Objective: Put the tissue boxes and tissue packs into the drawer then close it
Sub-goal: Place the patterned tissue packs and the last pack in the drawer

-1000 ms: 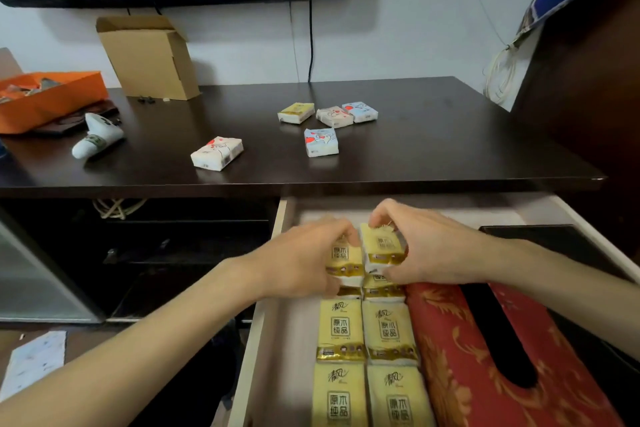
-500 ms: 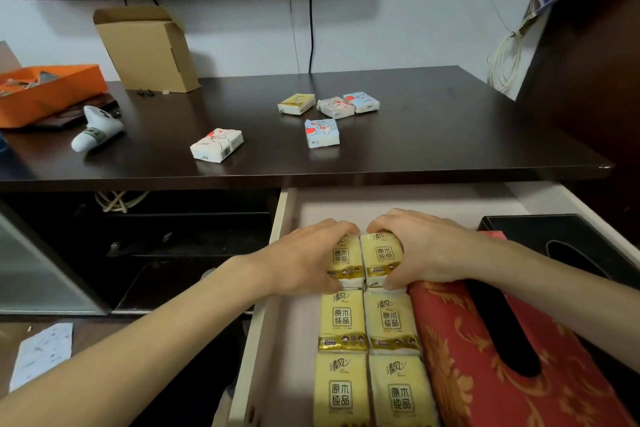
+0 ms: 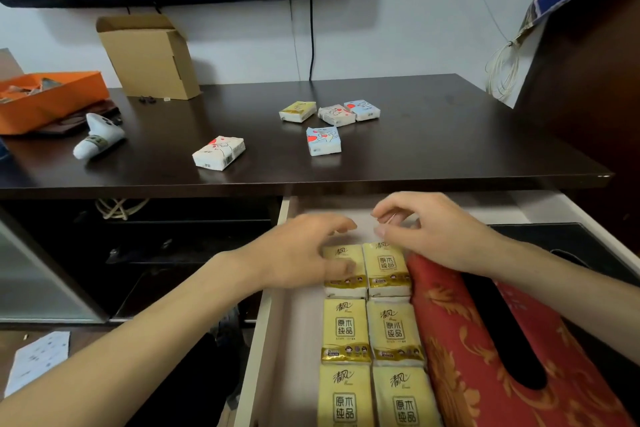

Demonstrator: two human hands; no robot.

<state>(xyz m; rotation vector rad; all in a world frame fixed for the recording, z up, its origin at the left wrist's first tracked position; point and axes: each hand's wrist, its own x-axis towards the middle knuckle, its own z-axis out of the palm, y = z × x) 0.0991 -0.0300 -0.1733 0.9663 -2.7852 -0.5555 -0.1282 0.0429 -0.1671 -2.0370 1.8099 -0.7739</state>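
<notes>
1. Open white-walled wooden drawer (image 3: 273, 340): pulled out below the dark tabletop, not yet pushed in. Judged mid-task.
2. Red and gold patterned fabric tissue box (image 3: 460, 340): lies along the right of the yellow packs, touching them. A black tissue box (image 3: 540, 236) sits behind it at the drawer's right side.
3. Yellow plastic-wrapped tissue packs (image 3: 346, 333): two columns in the drawer. The rearmost pair (image 3: 388, 267), gripped in both hands a second ago, now lies flat at the back of the columns.
4. Left hand (image 3: 304, 253): has let go; fingers loosely spread over the left rear pack, thumb resting on it.
5. Right hand (image 3: 433, 236): lifted clear of the right rear pack, fingers relaxed and slightly curled, holding nothing.
6. Five small printed tissue packs (image 3: 323, 139) on the dark brown tabletop (image 3: 450, 149): untouched; a white one (image 3: 219, 152) lies apart to the left. Judged next for collection before closing.
</notes>
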